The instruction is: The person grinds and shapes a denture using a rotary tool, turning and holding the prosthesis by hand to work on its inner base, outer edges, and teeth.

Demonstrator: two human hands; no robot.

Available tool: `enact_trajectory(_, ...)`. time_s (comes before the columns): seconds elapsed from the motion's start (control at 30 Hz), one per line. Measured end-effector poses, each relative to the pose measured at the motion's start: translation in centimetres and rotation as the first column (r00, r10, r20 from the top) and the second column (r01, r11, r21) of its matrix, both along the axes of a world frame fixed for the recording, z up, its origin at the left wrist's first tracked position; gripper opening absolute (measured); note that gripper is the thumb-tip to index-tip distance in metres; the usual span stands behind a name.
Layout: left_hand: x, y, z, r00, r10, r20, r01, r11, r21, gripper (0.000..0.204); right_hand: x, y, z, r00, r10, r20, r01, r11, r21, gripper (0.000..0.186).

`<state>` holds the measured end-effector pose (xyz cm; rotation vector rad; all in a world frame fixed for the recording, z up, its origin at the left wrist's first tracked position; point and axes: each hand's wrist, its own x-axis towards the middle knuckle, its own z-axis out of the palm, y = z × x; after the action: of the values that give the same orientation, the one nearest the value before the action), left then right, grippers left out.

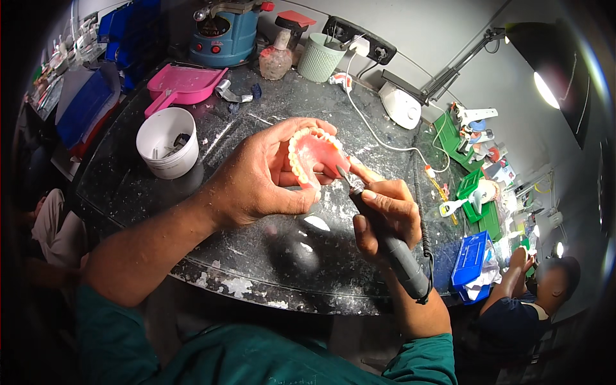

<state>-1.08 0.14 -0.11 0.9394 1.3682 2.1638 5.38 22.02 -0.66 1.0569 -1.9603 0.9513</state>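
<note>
A pink denture (323,153) with a curved row of cream teeth is held above the middle of the black bench. My left hand (256,170) is closed around its left side, thumb below and fingers behind it. My right hand (394,212) grips a dark rotary handpiece (391,247) like a pen, with a coiled cord hanging from its rear end. The handpiece's pointed bur (342,172) is at the denture's lower right edge; whether it touches is too fine to tell. One right fingertip reaches up beside the denture.
A white tub (168,142), a pink dustpan (183,85) and a blue machine (224,37) stand at the left and back. Behind are a pale green cup (319,59) and a white control box (399,106). Green trays and a blue bin (470,263) line the right; another person (532,308) sits beyond.
</note>
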Motion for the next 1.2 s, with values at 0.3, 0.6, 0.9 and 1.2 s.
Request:
enact_trajectory(0.3,-0.02,-0.26,0.30,0.999,0.005,0.038,-0.003,0.999,-0.045,0.078,-0.27,-0.05,-0.49,0.999,0.043,0.003,-0.043,0.998,-0.050,0.028)
enact_trajectory(0.6,0.16,-0.28,0.51,0.998,0.005,0.069,-0.004,1.000,-0.018,0.086,-0.07,0.08,-0.27,1.000,0.019,0.013,-0.018,1.000,-0.021,0.028)
enact_trajectory(0.9,0.08,-0.37,0.41,0.998,0.014,0.055,-0.014,1.000,-0.002,0.086,0.03,-0.04,-0.43,1.000,0.014,0.026,-0.013,0.999,-0.052,0.030)
enact_trajectory(1.2,0.05,-0.20,0.39,0.998,0.011,0.065,-0.012,1.000,0.016,0.075,-0.07,0.00,-0.25,1.000,0.025,0.016,-0.025,1.000,0.003,0.030)
